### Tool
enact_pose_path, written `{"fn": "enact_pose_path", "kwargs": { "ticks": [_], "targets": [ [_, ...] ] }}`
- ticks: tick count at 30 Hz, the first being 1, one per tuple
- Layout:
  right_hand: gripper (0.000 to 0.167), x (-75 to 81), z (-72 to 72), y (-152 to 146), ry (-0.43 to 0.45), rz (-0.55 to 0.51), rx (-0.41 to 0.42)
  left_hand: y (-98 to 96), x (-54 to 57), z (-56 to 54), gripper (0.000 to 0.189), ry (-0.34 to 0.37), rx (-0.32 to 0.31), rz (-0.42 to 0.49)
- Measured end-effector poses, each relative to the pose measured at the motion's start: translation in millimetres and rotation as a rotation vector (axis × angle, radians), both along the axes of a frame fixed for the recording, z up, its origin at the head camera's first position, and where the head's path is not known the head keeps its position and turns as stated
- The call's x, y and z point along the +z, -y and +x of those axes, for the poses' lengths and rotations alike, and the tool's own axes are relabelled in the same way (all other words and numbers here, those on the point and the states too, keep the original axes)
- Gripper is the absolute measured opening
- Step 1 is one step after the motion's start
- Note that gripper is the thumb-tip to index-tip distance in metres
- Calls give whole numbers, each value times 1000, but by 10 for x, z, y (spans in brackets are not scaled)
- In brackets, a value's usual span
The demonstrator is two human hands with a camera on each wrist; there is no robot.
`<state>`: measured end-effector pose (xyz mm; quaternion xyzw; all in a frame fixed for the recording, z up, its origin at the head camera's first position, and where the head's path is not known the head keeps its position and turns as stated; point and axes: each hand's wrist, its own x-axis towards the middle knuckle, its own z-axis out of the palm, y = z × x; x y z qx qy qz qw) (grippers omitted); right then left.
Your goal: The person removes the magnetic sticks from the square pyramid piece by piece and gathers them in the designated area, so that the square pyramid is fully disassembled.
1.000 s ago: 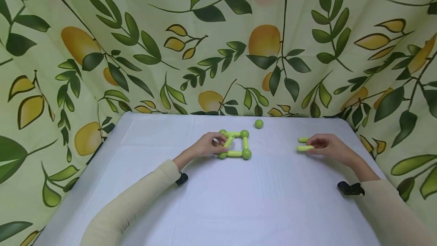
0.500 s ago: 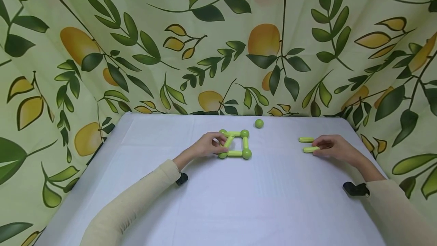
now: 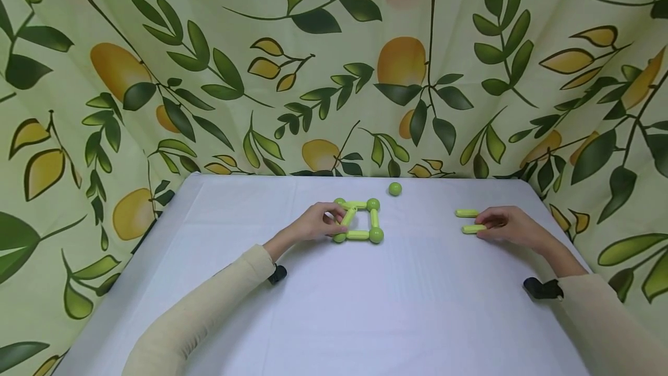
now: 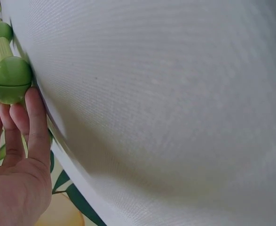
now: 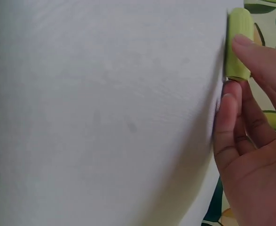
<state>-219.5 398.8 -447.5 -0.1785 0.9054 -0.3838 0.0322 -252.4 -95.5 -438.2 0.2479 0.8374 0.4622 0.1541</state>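
A square of light-green rods joined by green balls (image 3: 376,235) lies toward the back of the table. At its left side my left hand (image 3: 315,221) grips the frame, fingers around a slanting rod (image 3: 348,217) and a corner ball. Seen from the left wrist, that corner ball (image 4: 11,77) sits at the fingertips. Over on the right, my right hand (image 3: 514,228) holds the near one of two loose rods (image 3: 472,229) by its right end, the thumb on its side in the right wrist view. The far rod (image 3: 466,213) lies by the index finger.
One loose green ball (image 3: 395,189) rests near the table's back edge, behind the square. A white cloth covers the table (image 3: 396,306). Behind it hangs a curtain (image 3: 209,120) printed with leaves and fruit. Black wrist cameras (image 3: 543,288) sit at both cuffs.
My right hand shifted a little to the right, and the near rod slid right with it. The far rod stayed almost in place. My left hand and the square have not moved.
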Motion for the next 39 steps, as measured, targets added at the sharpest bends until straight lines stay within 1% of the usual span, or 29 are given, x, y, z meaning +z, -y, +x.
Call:
{"fn": "enact_pose_path", "kwargs": {
  "ticks": [3, 7, 12, 14, 18, 24, 28, 33, 39],
  "targets": [
    [24, 46, 5, -11, -14, 11, -1, -4, -5, -9, 21, -2, -2, 1],
    [25, 98, -11, -19, -55, 10, -14, -1, 0, -11, 22, -3, -4, -3],
    [28, 145, -70, 87, -94, -47, -16, 19, -10, -17, 22, -13, -1, -6],
    [28, 167, -94, 175, -105, -71, 8, 23, -14, -20, 22, -22, 1, -5],
    [29, 199, -156, 346, -90, -107, 42, 20, -21, -33, 21, -42, -6, -3],
    [30, 222, -256, 627, -37, -172, 82, 17, -18, -44, 21, -61, -21, -4],
    [28, 202, -317, 818, -21, -198, 130, 23, -16, -46, 22, -50, -31, -5],
    [27, 150, -391, 1029, -12, -224, 194, 34, -21, -48, 24, -26, -28, 0],
    [27, 104, -455, 1258, -7, -246, 238, 62, -33, -52, 23, -41, -40, 17]
  ]
}}
